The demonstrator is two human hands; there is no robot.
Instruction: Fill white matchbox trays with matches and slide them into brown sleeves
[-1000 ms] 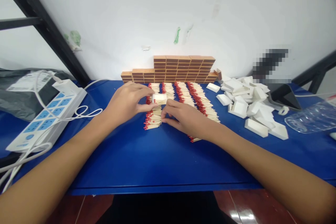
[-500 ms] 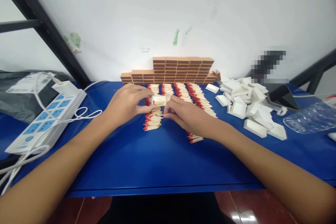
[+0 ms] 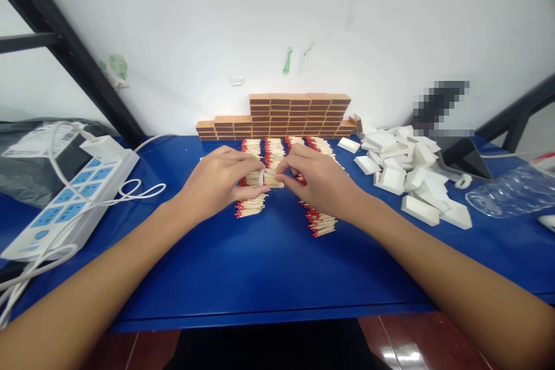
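Note:
My left hand point(image 3: 223, 178) grips a small white tray point(image 3: 261, 177) between thumb and fingers, over the matches near the middle of the blue table. My right hand point(image 3: 316, 176) is closed in a pinch on some matchsticks point(image 3: 273, 178) at the tray's right side; the fingers hide part of them. Several rows of red-tipped matches point(image 3: 321, 223) lie on the table under and around both hands. Behind them, against the wall, stand stacked brown matchboxes point(image 3: 299, 117).
A pile of white trays point(image 3: 411, 167) lies at the right, beside a dark device point(image 3: 466, 157) and a clear plastic bottle point(image 3: 511, 189). A power strip point(image 3: 73, 202) with white cables and a grey bag point(image 3: 30, 167) are at the left.
My left hand has moved slightly right and down with the tray, which now shows mostly its edge. My right hand has shifted slightly right and up, its pinch now at matches beside the tray.

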